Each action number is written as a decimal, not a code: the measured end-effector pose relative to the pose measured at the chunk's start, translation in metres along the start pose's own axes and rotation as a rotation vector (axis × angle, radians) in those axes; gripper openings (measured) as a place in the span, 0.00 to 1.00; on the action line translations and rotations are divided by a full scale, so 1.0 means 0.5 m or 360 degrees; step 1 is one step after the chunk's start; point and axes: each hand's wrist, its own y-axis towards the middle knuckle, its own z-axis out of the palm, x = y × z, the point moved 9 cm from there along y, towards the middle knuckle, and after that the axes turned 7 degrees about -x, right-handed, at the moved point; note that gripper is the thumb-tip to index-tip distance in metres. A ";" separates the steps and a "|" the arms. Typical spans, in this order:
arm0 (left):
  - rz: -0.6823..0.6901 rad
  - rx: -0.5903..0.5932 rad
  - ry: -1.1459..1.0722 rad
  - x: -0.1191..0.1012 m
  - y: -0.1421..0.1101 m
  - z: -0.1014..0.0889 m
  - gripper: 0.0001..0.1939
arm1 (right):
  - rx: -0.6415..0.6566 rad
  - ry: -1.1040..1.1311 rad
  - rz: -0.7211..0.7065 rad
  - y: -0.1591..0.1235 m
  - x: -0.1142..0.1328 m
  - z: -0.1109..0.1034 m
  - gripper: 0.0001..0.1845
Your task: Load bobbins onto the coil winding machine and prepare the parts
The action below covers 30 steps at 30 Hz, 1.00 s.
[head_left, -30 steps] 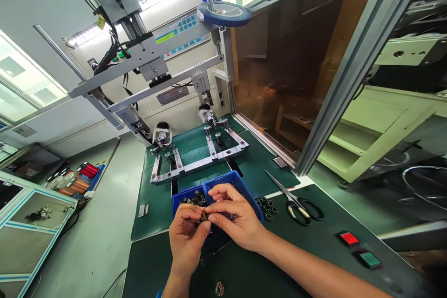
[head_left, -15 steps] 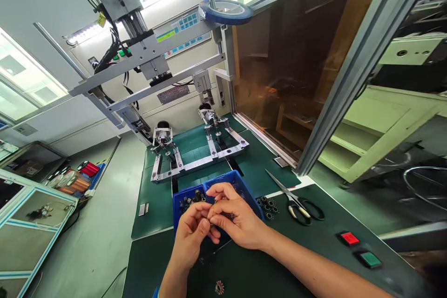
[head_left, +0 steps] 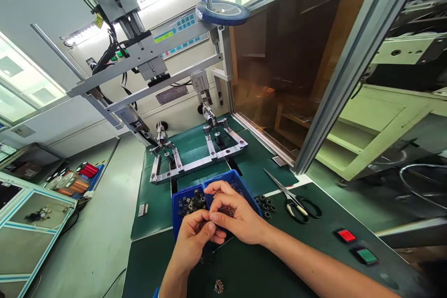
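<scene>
The left hand and right hand meet with curled fingers, any hold hidden, over a blue plastic bin of small black ridged parts, which look light, stiff and best pinched by their edges.

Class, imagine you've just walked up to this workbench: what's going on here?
A person is working with bare hands at a bench covered with a green mat. The left hand and right hand meet above a blue plastic bin, and the fingers hide anything they might hold. Small dark toothed parts lie in the bin, more sit on the mat nearby, and scissors lie to the right.
</scene>
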 end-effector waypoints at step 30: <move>0.0146 -0.0286 -0.0428 -0.019 0.012 -0.034 0.13 | -0.0281 -0.1972 0.0769 -0.177 -0.065 -0.336 0.17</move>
